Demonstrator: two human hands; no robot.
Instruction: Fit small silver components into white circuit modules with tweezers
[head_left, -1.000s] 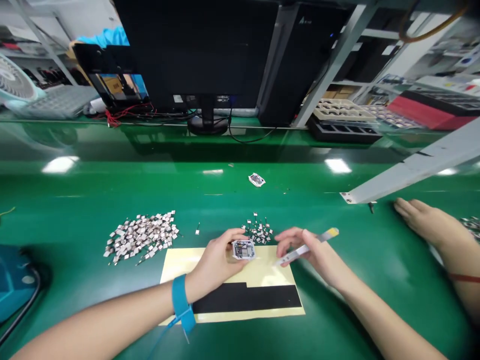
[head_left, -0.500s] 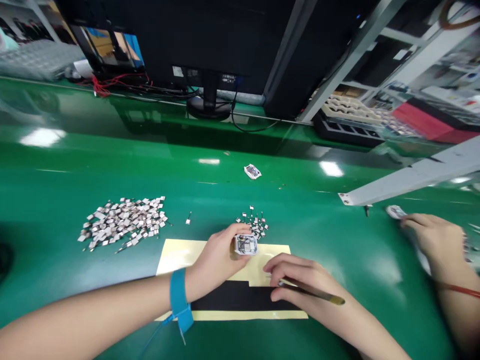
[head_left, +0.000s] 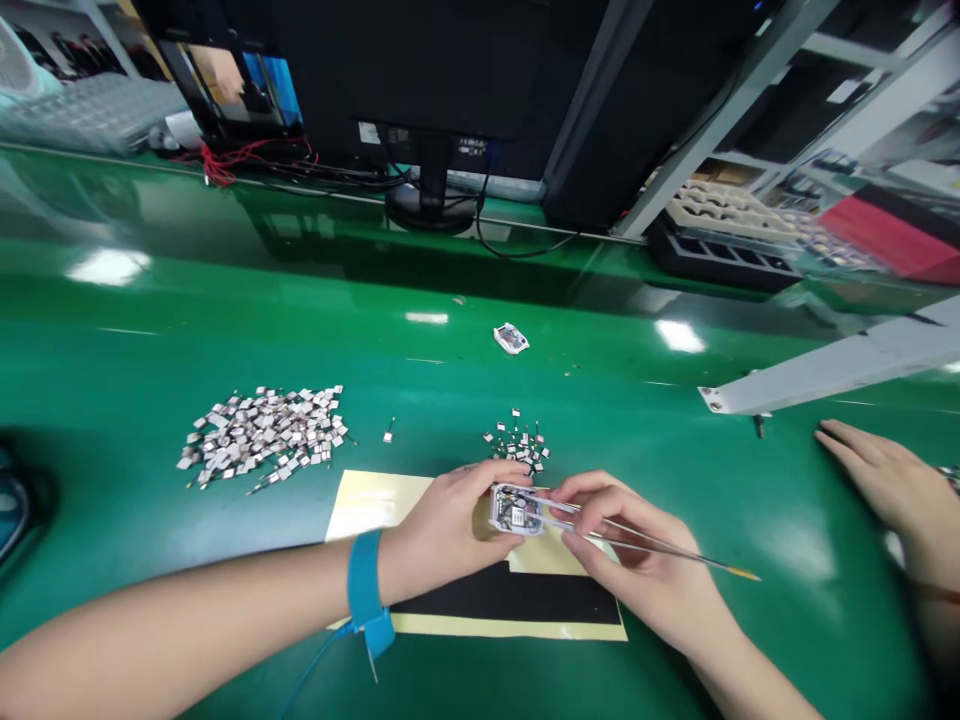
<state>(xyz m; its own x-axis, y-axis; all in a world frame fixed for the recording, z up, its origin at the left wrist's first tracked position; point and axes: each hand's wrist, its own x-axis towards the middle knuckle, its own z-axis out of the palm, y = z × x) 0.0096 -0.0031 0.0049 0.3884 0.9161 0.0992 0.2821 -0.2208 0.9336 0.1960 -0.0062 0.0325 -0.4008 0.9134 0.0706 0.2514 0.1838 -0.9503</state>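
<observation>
My left hand [head_left: 454, 515], with a blue wrist strap [head_left: 365, 577] on its wrist, grips a small white device housing [head_left: 516, 510]. The housing's open face shows wires and circuit parts. In my right hand [head_left: 637, 540] is a pair of metal tweezers [head_left: 675, 550], pinched between thumb and fingers. Their tips reach over the inside of the housing; whether they clasp anything there is too small to tell. Below both hands lies a yellow sheet [head_left: 375, 497] with a black strip [head_left: 517, 600]. Just beyond the housing is a small cluster of square parts with short leads [head_left: 517, 445].
A large pile of similar parts [head_left: 262, 435] lies to the left, with a single part [head_left: 388, 436] beside it. Farther back is another white housing [head_left: 511, 338]. A white metal post [head_left: 825, 355] slants in from the right, near another person's hand [head_left: 892, 490]. A monitor [head_left: 427, 180] stands behind.
The tweezers have swung in from the right, and their tips are now over the housing. The other person's hand at the right has let go of a white housing and lies flatter.
</observation>
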